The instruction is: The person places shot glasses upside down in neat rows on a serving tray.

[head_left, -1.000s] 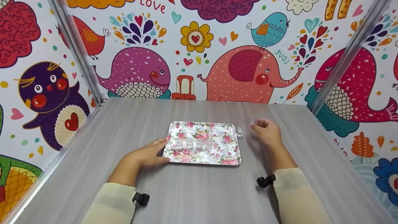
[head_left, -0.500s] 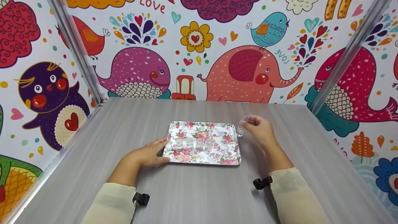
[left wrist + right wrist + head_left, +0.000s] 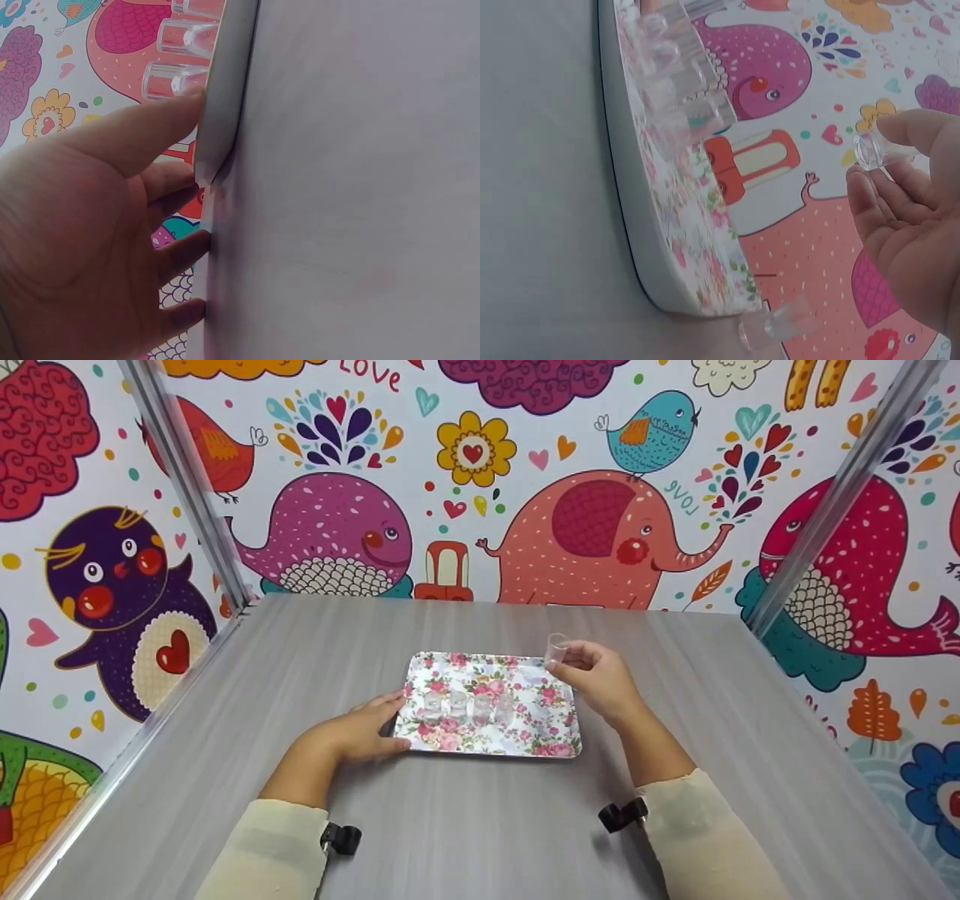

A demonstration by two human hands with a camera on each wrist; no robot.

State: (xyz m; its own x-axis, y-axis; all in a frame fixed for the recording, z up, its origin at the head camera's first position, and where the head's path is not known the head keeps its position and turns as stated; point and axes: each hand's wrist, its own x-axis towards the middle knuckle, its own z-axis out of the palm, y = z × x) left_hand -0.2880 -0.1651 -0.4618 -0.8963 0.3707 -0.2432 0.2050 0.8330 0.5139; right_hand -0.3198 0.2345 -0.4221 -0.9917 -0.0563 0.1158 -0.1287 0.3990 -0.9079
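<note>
A floral tray (image 3: 529,739) lies on the table, bearing a row of several small clear shot glasses (image 3: 481,708) left of its middle. My left hand (image 3: 360,733) rests against the tray's left end; in the left wrist view its thumb (image 3: 169,120) touches the rim, with the other fingers nearly straight and spread. Between thumb and fingertips my right hand (image 3: 604,679) pinches another clear shot glass (image 3: 556,648), held roughly upright above the far right corner of the tray. Beside that end, one more shot glass (image 3: 776,328) stands on the table, hidden by my hand in the head view.
The grey wood-grain table (image 3: 480,840) extends around the tray on every side. Cartoon-printed panels (image 3: 465,510) close off the back and sides, with metal posts (image 3: 832,495) at the corners. A black wrist-camera mount (image 3: 622,814) sits on each sleeve.
My right hand has moved left with the shot glass, from right of the tray, past the standing glass, to over the tray's far right corner. My left hand and the tray have stayed put.
</note>
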